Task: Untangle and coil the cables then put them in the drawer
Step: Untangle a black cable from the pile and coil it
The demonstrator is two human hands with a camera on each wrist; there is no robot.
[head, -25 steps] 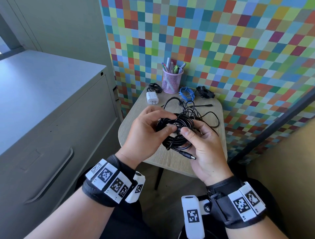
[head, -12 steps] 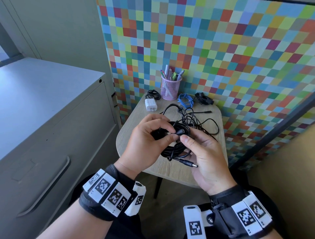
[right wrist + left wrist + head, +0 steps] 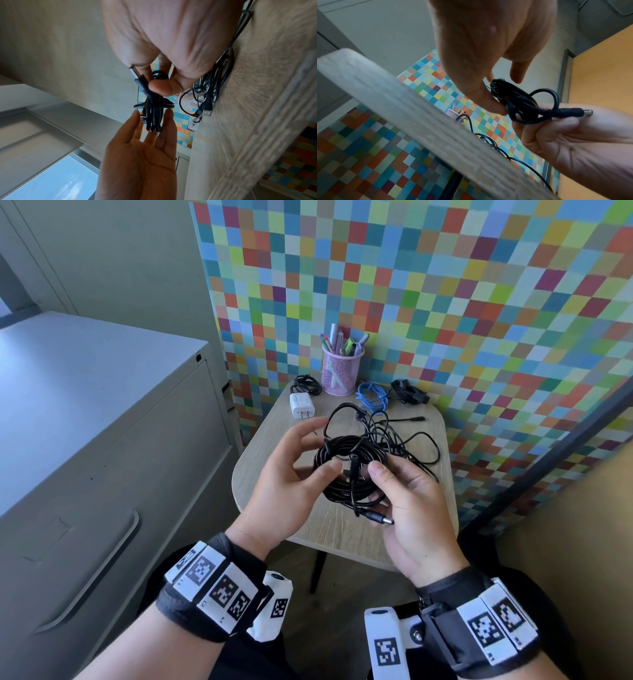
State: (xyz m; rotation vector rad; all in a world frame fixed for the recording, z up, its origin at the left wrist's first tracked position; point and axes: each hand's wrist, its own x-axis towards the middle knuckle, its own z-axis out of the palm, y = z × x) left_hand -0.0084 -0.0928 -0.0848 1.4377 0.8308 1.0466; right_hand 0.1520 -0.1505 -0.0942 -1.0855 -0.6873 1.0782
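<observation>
Holding the black cable coil [image 3: 346, 470] above the bench [image 3: 329, 529], the right hand [image 3: 411, 508] has a pinching grip on it; the left hand [image 3: 291, 474] touches it with relaxed, released fingers.

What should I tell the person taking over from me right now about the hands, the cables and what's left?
Right hand grips the black coiled cable, its barrel plug sticking out by the palm. Left hand is open, thumb and fingertips steadying the coil's left side.
Loose black cables lie tangled on the small table. Three small bundles sit at the back: black, blue, black, near a white charger and pink pen cup.
The cabinet drawer on the left is closed.
Left: secure this coil, untangle and coil the rest, open the drawer, stow everything.
</observation>
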